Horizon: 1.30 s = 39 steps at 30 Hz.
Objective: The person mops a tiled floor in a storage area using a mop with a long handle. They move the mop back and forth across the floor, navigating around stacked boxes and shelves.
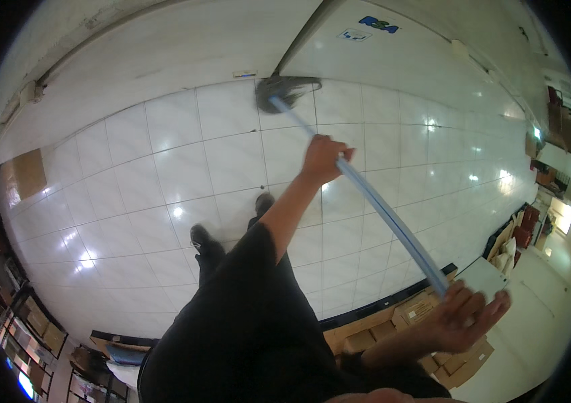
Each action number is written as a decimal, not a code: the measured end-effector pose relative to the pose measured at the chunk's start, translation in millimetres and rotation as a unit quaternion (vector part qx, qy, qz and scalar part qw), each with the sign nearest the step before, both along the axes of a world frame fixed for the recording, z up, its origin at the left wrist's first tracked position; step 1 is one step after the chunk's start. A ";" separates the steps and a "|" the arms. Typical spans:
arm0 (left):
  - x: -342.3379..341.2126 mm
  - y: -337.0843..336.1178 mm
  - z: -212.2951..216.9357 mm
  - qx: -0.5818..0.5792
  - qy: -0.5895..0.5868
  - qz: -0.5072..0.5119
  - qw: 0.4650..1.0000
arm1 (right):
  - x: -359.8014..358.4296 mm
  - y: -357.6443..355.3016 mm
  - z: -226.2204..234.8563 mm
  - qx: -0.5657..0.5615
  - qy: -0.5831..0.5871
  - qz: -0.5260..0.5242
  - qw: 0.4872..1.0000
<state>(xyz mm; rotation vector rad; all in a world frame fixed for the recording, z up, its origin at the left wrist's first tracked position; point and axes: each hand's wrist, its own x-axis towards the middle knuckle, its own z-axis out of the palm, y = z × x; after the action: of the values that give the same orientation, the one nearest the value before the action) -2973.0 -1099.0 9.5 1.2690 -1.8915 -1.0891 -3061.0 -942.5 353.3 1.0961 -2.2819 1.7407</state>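
A mop handle, pale blue and slim, runs slantwise from the lower right up to the far wall. My left hand is closed around its lower half, with the arm stretched forward. At the handle's top end, my right hand grips it, some fingers only loosely bent. The dark grey mop head lies on the white tiled floor, against the foot of the wall; its strands are smeared by motion and trail to the right.
A white panel and a pale wall bound the floor ahead. My dark shoes stand on the tiles. Cardboard boxes sit near my right arm. Loaded shelves line the left, near a brown board.
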 end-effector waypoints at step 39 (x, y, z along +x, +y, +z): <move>-172.3 -144.6 -21.3 0.164 -0.102 0.003 0.981 | -350.3 -231.6 -92.2 -0.049 -0.414 0.380 0.826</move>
<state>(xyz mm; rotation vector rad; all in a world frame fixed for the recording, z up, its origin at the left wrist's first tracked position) -3145.2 -1243.6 -11.8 1.6219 -1.9041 -1.3546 -3411.3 -1174.1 261.1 1.6008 -2.1810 3.1253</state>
